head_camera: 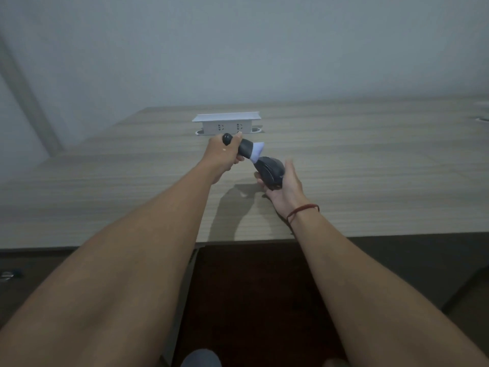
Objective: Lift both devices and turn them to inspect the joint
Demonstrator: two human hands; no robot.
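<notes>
My left hand (pixel 221 157) grips the dark handle of a small brush (pixel 244 149) whose pale bristles (pixel 257 152) point down to the right. The bristle tips touch the front of a dark computer mouse (pixel 270 172). My right hand (pixel 284 185) holds that mouse from below, palm up, fingers curled round it, a little above the wooden desk (pixel 132 181). A red cord bracelet (pixel 303 209) sits on my right wrist. Both arms reach forward over the desk's near edge.
A white pop-up socket box (pixel 227 123) with its lid raised stands on the desk just beyond my hands. A round cable hole (pixel 483 118) shows at the far right. A plain wall rises behind. Dark floor lies below the desk edge.
</notes>
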